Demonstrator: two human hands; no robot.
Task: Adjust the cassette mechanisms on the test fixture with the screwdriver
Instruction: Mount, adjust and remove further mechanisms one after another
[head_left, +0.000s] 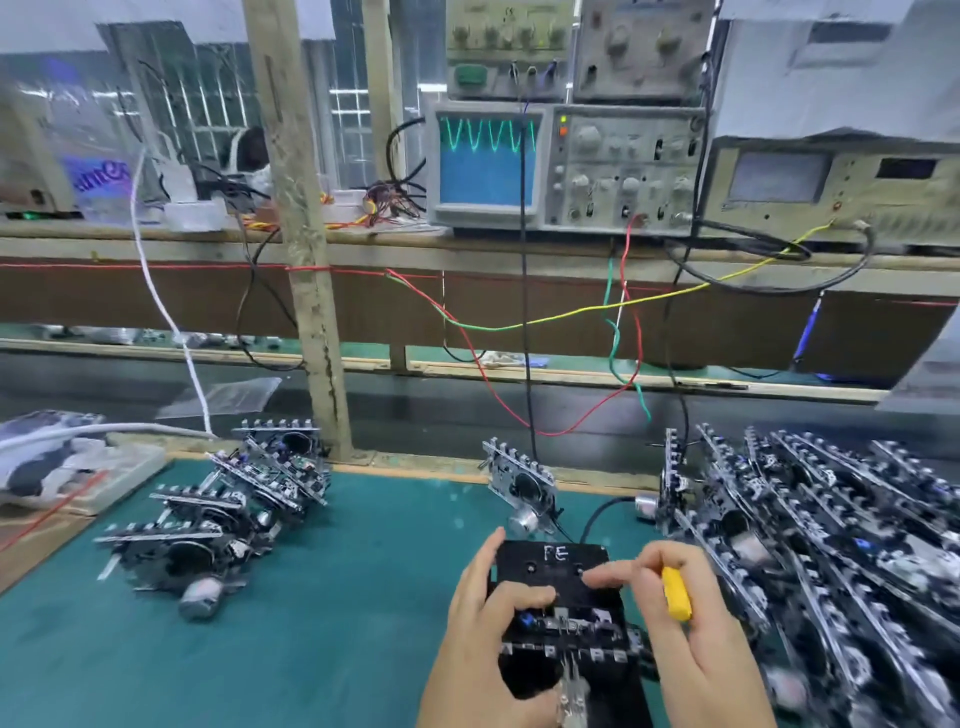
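A black test fixture (558, 564) marked "FE" sits on the green mat near the front edge, with a cassette mechanism (566, 631) mounted on its near side. My left hand (480, 631) grips the fixture's left side, thumb laid over the mechanism. My right hand (691, 623) holds a yellow-handled screwdriver (676, 594) in its curled fingers, and its forefinger reaches onto the fixture's top. The screwdriver's tip is hidden behind my fingers.
A pile of cassette mechanisms (223, 514) lies at the left, a single one (524, 488) stands behind the fixture, and several lean in rows at the right (810, 525). An oscilloscope (488, 161) showing a green waveform stands on the shelf, with wires (524, 332) hanging down to the bench.
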